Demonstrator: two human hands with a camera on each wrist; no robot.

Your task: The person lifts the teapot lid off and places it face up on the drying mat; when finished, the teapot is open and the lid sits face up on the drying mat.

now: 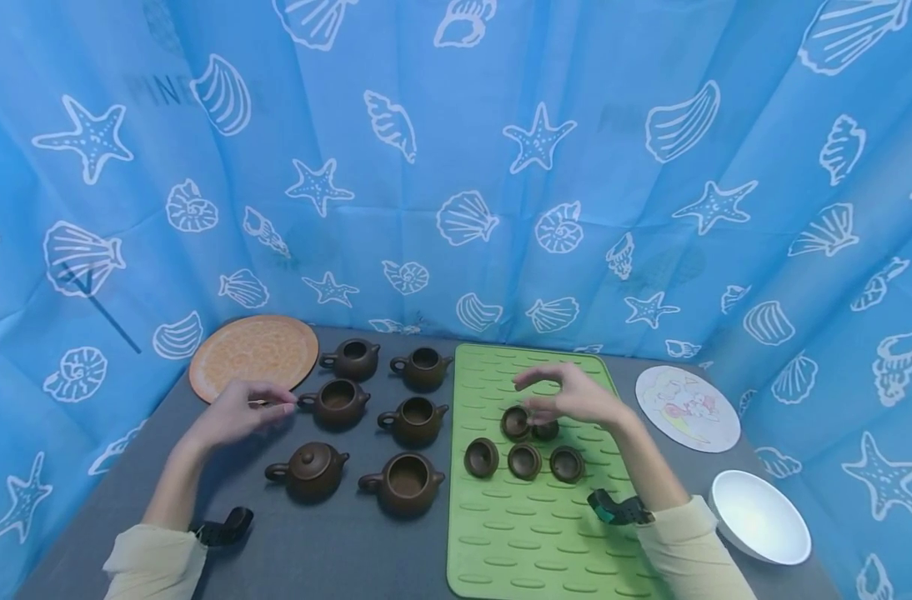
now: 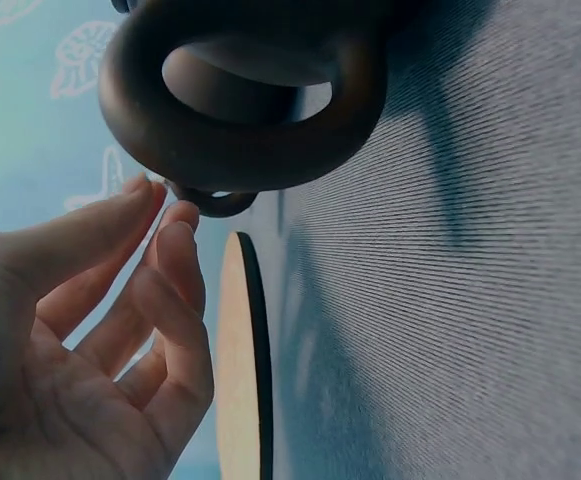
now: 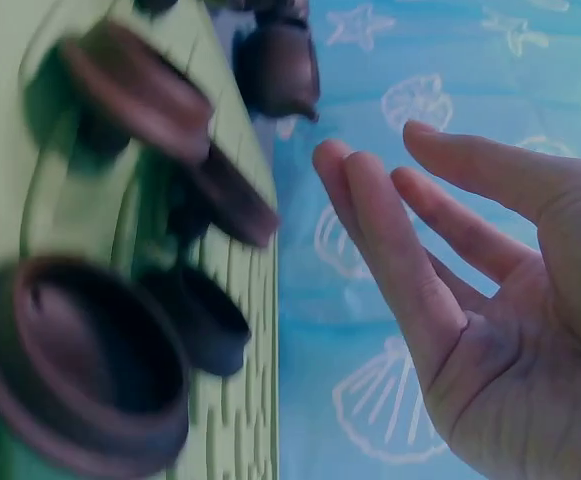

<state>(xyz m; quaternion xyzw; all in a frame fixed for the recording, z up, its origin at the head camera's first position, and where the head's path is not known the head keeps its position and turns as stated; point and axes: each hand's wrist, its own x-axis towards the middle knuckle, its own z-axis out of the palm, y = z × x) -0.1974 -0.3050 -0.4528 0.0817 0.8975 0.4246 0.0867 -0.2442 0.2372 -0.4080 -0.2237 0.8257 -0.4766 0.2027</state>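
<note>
My left hand [image 1: 246,410] is at the handle of a lidless brown teapot [image 1: 338,406] in the left column, its thumb and fingertips pinching the handle's end. The left wrist view has those fingertips right at that small handle [image 2: 228,204], behind the large handle [image 2: 240,155] of a nearer teapot. My right hand [image 1: 572,396] hovers over several brown teapot lids [image 1: 524,461] lying upside down on a green mat [image 1: 501,533]. In the right wrist view its fingers [image 3: 400,250] are spread and bear nothing, beside the lids [image 3: 80,365].
A teapot with its lid on [image 1: 311,472] stands at the front left. Several lidless teapots [image 1: 409,485] stand by the mat. An orange round board [image 1: 253,354] lies back left; a pale printed disc [image 1: 687,408] and white bowl [image 1: 759,517] are at right. A blue curtain [image 1: 456,167] hangs behind.
</note>
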